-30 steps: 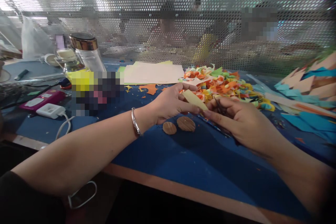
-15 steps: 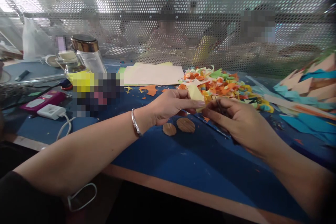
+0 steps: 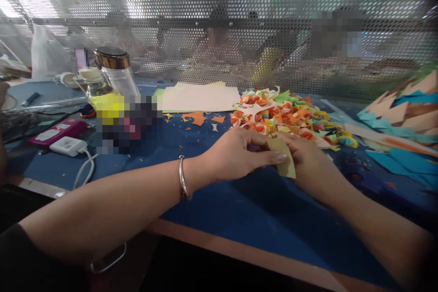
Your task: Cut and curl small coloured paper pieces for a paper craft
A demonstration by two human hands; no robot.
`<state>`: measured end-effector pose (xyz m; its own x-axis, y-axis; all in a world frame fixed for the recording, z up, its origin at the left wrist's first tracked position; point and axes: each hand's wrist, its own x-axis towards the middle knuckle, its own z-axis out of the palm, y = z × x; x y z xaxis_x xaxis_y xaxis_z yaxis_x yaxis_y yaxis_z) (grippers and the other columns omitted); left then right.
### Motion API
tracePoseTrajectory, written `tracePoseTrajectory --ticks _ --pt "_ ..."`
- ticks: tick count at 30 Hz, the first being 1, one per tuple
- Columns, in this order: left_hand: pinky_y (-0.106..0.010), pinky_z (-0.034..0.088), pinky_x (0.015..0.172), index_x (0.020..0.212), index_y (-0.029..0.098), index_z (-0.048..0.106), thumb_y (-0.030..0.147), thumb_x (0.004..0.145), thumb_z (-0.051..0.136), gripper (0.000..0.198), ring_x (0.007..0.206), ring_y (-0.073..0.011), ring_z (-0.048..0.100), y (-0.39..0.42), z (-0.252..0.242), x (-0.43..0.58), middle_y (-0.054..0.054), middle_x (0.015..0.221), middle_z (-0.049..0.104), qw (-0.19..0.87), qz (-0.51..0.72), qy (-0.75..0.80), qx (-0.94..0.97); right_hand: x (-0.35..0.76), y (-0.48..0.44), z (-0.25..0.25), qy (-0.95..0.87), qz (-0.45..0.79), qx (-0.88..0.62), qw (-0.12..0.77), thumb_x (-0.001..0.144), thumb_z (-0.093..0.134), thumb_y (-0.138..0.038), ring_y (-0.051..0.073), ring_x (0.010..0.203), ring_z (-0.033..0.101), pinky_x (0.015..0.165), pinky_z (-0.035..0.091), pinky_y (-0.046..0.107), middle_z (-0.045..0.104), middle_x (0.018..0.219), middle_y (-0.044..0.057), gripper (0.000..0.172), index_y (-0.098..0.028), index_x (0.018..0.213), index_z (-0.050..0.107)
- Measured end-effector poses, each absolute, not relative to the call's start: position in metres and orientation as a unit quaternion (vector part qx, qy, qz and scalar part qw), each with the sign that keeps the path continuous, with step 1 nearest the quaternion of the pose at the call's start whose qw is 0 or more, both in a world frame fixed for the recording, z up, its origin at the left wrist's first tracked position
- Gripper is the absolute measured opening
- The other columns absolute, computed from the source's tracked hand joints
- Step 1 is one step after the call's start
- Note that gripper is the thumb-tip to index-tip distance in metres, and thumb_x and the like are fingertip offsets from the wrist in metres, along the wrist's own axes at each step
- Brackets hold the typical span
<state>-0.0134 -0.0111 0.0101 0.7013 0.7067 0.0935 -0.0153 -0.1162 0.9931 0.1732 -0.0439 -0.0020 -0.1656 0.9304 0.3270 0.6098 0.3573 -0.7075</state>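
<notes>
My left hand [image 3: 236,153], with a silver bangle on the wrist, pinches a small piece of pale yellow paper [image 3: 286,160] between thumb and fingers. The paper hangs in front of my right hand [image 3: 304,153], whose fingers curl behind it. What the right fingers grip, if anything, is hidden by the paper. Both hands are close together above the blue table mat [image 3: 260,219]. Just behind them lies a heap of colourful cut paper scraps [image 3: 284,112], orange, green, yellow and white.
Stacked paper sheets [image 3: 201,96] lie at the back. On the left are a glass bottle [image 3: 116,70], a white charger [image 3: 68,144] with a cable and a magenta box [image 3: 56,132]. Folded paper pieces [image 3: 400,114] stand at the right. A perforated metal screen [image 3: 191,23] closes the back; people are behind it.
Both hands have shifted right and a little nearer with the yellow paper, which is now turned and tilted. Two brown discs visible before are now hidden. The dark tool by my right hand no longer shows.
</notes>
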Motion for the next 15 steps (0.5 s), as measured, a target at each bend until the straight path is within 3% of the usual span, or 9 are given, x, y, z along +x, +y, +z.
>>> tracePoseTrajectory --ticks 5,10,15 --pt "-0.022 0.046 0.061 0.084 0.017 0.078 0.036 0.091 0.071 0.021 0.062 -0.0091 0.060 -0.0150 0.0054 -0.0098 0.000 0.069 0.068 0.514 0.284 0.288 0.757 0.1736 -0.0444 -0.0069 -0.755 0.193 -0.523 0.346 0.076 0.064 -0.041 0.019 0.059 0.052 0.056 0.043 0.033 0.059 0.066 0.001 0.018 -0.024 0.077 0.058" --pt "-0.021 0.041 0.055 0.072 0.017 0.073 0.034 0.090 0.070 0.025 0.056 -0.0086 0.055 -0.0157 0.0092 -0.0107 0.003 0.059 0.061 0.461 0.294 0.320 0.774 0.1738 -0.0432 -0.0047 -0.748 0.182 -0.545 0.334 0.077 0.065 -0.040 0.018 0.059 0.050 0.055 0.041 0.031 0.057 0.066 0.000 0.020 -0.024 0.076 0.052" --pt "-0.022 0.036 0.052 0.063 0.018 0.061 0.033 0.091 0.067 0.033 0.049 -0.0066 0.046 -0.0126 0.0133 -0.0128 0.006 0.052 0.052 0.449 0.319 0.333 0.766 0.1751 -0.0418 -0.0069 -0.731 0.208 -0.541 0.360 0.078 0.070 -0.041 0.020 0.065 0.057 0.058 0.048 0.033 0.061 0.071 0.001 0.024 -0.025 0.076 0.052"
